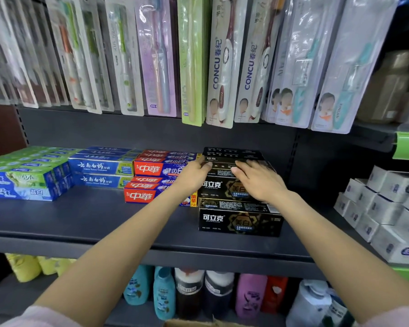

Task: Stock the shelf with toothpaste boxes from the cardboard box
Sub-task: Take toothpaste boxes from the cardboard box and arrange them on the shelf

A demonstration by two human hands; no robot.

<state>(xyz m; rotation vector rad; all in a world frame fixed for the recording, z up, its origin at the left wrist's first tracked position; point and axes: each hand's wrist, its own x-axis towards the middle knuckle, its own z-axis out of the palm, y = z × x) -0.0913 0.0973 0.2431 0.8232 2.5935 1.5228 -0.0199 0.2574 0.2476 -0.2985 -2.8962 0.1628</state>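
While both hands (pixel 227 178) lie flat on them, glossy black toothpaste boxes (pixel 240 220), gold print, stacked

Brown cardboard box (pixel 194 323) barely peeks over the bottom edge; right hand (pixel 261 182) fingertips blur on black toothpaste boxes (pixel 240 221).
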